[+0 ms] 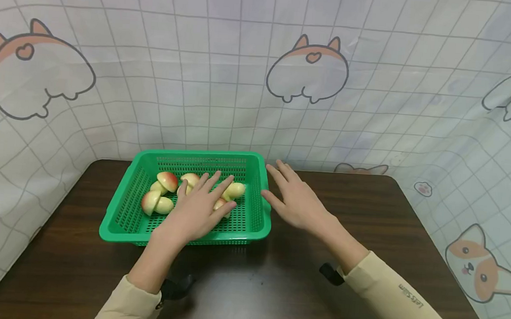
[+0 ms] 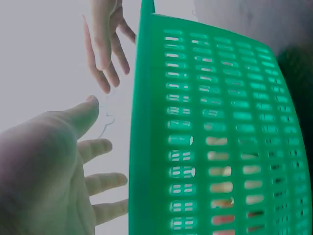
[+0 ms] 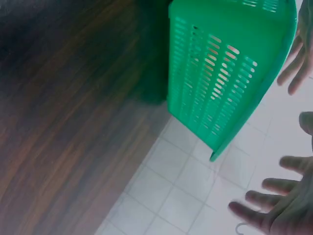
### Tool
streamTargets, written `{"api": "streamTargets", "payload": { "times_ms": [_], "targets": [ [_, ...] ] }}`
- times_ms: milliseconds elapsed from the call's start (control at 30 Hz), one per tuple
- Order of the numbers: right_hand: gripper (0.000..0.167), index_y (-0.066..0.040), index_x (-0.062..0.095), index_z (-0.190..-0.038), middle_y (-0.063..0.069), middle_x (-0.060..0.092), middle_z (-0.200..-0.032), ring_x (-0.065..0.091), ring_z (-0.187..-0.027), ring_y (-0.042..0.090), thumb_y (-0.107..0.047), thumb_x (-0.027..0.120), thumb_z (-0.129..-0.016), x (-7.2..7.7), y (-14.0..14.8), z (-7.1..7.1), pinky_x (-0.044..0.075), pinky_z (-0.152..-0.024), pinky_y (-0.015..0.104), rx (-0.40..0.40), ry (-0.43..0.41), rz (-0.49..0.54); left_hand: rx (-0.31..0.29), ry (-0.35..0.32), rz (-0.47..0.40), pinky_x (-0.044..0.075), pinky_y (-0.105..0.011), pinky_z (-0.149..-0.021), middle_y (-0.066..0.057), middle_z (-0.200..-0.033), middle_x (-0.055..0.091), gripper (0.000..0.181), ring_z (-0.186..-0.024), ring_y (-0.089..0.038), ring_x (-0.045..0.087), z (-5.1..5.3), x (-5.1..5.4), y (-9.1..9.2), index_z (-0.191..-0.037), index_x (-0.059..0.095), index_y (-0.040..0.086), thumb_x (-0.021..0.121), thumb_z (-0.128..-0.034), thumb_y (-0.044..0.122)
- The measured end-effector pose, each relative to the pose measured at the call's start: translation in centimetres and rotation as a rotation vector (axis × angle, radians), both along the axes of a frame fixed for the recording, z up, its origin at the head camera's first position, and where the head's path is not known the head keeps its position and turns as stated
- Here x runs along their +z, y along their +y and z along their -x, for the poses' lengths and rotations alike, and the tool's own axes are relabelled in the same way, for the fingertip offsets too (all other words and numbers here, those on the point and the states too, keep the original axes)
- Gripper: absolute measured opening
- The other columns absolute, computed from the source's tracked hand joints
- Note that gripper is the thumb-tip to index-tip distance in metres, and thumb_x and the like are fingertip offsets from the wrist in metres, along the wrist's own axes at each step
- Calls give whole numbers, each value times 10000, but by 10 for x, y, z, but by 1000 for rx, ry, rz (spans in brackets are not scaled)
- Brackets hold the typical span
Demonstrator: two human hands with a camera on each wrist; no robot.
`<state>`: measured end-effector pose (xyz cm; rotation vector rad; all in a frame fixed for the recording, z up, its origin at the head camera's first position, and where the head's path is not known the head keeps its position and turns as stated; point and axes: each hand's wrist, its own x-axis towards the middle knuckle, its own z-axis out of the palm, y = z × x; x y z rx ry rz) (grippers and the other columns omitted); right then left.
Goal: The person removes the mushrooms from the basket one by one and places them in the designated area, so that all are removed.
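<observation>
Both hands were spread, fingers fairly straight, gripping nothing: the left hand [image 1: 195, 214] above the six o'clock side of a green, rectangular, slotted plastic basket [image 1: 232, 236], the right hand [image 1: 299, 202] just beside its three o'clock rim. The basket stood towards eleven o'clock on a dark brown wood-grain table [image 1: 251, 287]. Several glossy, cream-yellow mushrooms [image 1: 150, 202] with red-blushed caps already lay inside, some on their sides, none in hand.
</observation>
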<state>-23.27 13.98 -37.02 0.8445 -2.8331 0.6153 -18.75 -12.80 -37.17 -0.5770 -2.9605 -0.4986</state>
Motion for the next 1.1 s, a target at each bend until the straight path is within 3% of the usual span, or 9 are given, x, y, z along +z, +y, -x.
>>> {"api": "streamTargets", "payload": {
  "times_ms": [200,433,567,800,1100],
  "targets": [
    [611,-111,372,-1575,128,326,-1624,339,-1482,311,-386,564,-1065,0,1,-1,372,-1129,539,53,13,177,-22,55,-90,191,-742,-1107,-155,-1576,408,605,-1431,-406,390,-14,-2,-17,-1592,399,199,512,-1069,481],
    [512,-98,467,-1496,90,477,-1497,557,-1270,292,-271,631,-1043,2,-1,0,553,-920,412,126,-23,350,68,154,-141,267,-700,-1066,-167,-1438,539,496,-1355,-369,464,-33,-6,-45,-1479,539,131,560,-1066,404],
    [494,-109,472,-1490,96,495,-1477,580,-1249,295,-248,630,-1044,4,-2,-1,560,-918,426,146,-78,388,125,160,-130,233,-726,-1056,-195,-1431,523,493,-1349,-388,451,-49,-11,-60,-1448,569,138,521,-1073,454],
    [502,-86,449,-1506,106,485,-1485,595,-1248,327,-227,613,-1053,6,-5,-2,571,-891,396,180,-138,419,169,169,-87,203,-772,-1024,-196,-1445,498,515,-1339,-418,432,-71,-20,-78,-1450,554,172,494,-1067,511],
    [461,-157,483,-1475,-14,533,-1439,619,-1230,216,-241,623,-1044,8,-16,1,560,-902,341,190,-226,449,212,133,-44,118,-846,-1000,-210,-1455,486,538,-1338,-441,420,-95,-34,-91,-1474,534,183,531,-1050,514]
  ]
}}
